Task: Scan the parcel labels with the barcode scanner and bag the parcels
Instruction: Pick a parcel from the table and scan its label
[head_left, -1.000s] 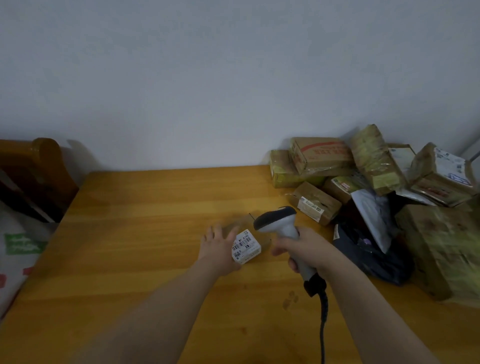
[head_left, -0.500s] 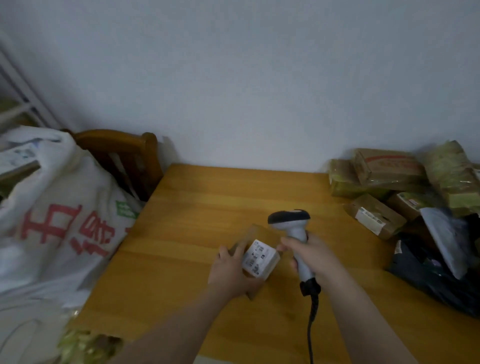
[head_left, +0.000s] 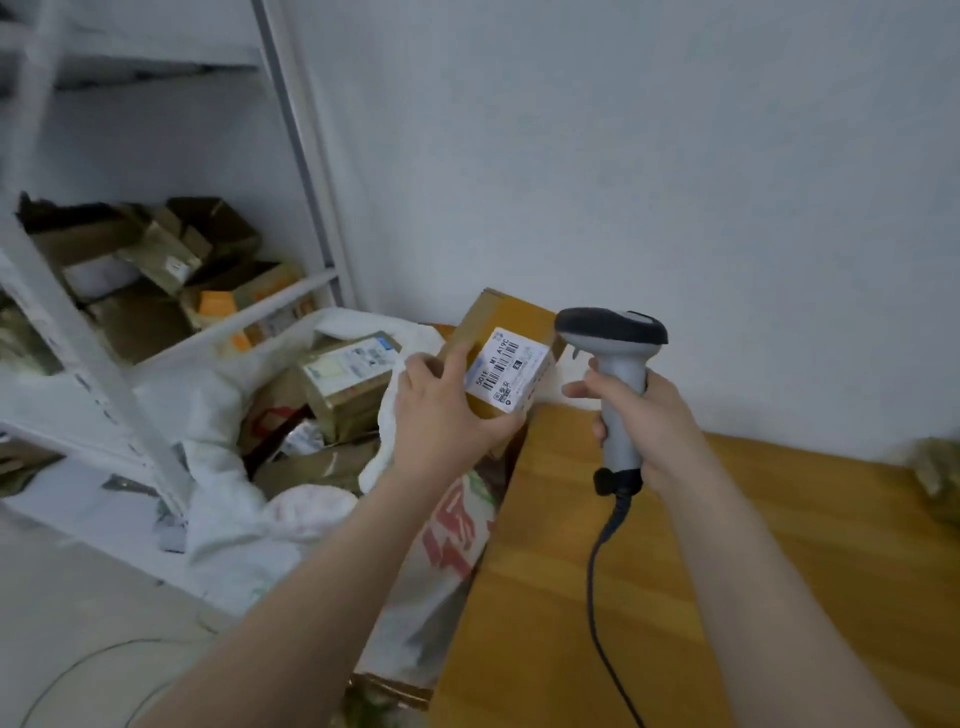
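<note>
Parcel (head_left: 498, 358) gripped in my left hand (head_left: 441, 415), scanner (head_left: 618, 374) clasped in my right hand (head_left: 644, 415), should go gently into the sack (head_left: 228, 540) at eight o'clock.

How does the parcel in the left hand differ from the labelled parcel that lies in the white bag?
The held parcel is in the air, gripped by the left hand; the bagged parcel rests inside the white bag. The held parcel's label is legible; the bagged parcel's is blurred. Both are brown boxes with white labels.
</note>
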